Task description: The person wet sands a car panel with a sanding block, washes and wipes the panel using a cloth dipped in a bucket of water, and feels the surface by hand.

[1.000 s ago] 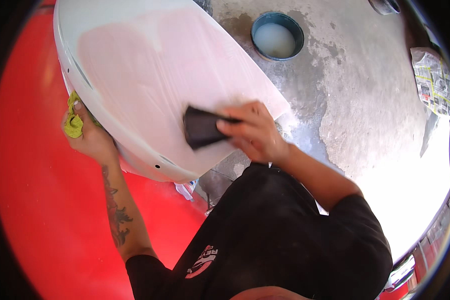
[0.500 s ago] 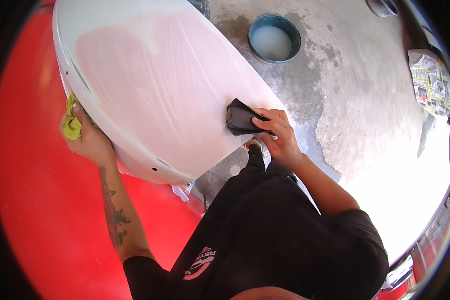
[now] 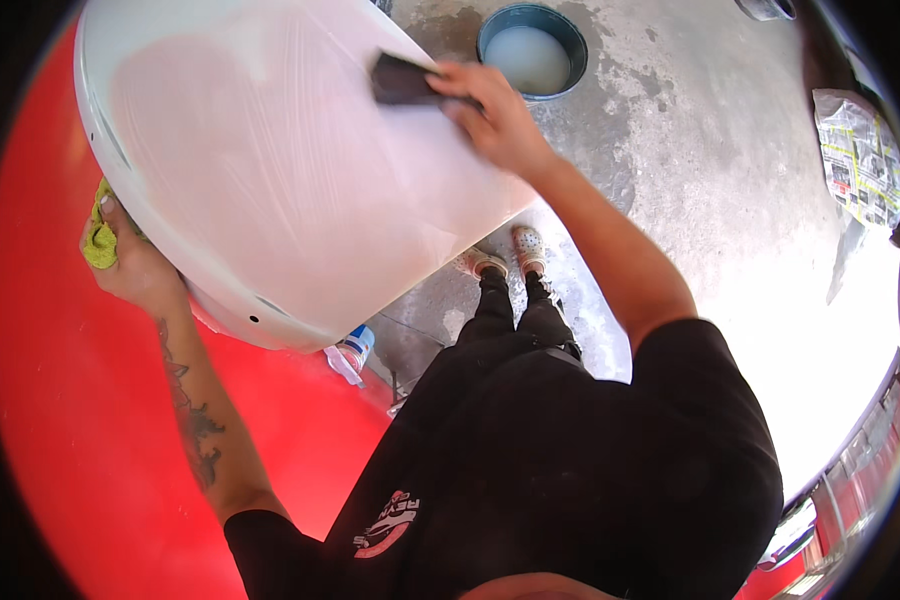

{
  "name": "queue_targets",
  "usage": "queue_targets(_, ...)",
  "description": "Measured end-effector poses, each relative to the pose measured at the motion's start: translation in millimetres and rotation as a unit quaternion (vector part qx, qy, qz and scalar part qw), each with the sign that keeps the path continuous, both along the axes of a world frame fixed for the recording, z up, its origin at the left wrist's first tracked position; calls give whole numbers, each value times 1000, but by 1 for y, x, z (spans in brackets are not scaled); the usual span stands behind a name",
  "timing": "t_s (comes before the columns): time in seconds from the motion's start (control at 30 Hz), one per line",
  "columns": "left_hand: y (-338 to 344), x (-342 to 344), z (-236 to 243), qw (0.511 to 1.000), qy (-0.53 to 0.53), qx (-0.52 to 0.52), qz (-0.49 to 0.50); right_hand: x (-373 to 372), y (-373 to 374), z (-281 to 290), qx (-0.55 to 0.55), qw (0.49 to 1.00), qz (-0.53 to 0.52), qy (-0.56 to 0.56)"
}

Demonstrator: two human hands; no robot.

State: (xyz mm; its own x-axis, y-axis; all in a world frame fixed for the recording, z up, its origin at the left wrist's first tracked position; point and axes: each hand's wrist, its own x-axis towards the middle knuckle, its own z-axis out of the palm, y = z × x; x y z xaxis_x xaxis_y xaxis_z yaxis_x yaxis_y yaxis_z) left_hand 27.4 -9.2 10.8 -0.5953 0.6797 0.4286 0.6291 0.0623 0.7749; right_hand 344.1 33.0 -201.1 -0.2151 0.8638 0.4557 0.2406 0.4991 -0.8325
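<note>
A large white curved panel (image 3: 270,180) with a dull pinkish wet patch fills the upper left. My right hand (image 3: 495,115) presses a dark sanding block (image 3: 402,80) flat on the panel's far right part. At the panel's left rim my left hand (image 3: 135,265) grips the edge together with a yellow-green cloth (image 3: 98,235).
A blue bucket of cloudy water (image 3: 532,50) stands on the wet concrete floor beyond the panel. A glossy red surface (image 3: 70,430) spreads to the left and below. A plastic bottle (image 3: 355,347) lies under the panel. Crumpled newspaper (image 3: 860,160) sits at the right.
My right hand has slid the sanding block up the panel, from its near edge to the far side by the bucket. My left hand has stayed on the rim.
</note>
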Motion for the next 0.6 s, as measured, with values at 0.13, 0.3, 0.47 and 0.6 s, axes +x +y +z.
queue_targets(0.13,0,-1,-1,1000,-6,21,-11,74,-143,-7,-144,989,14,18)
queue_targets(0.3,2,-5,-2,1000,1,22,-22,19,-1,-15,-44,998,50,20)
queue_targets(0.47,0,1,0,999,5,41,-32,-105,188,30,35,995,2,94)
queue_targets(0.6,-1,3,-2,999,19,30,-37,-72,138,6,94,988,20,117)
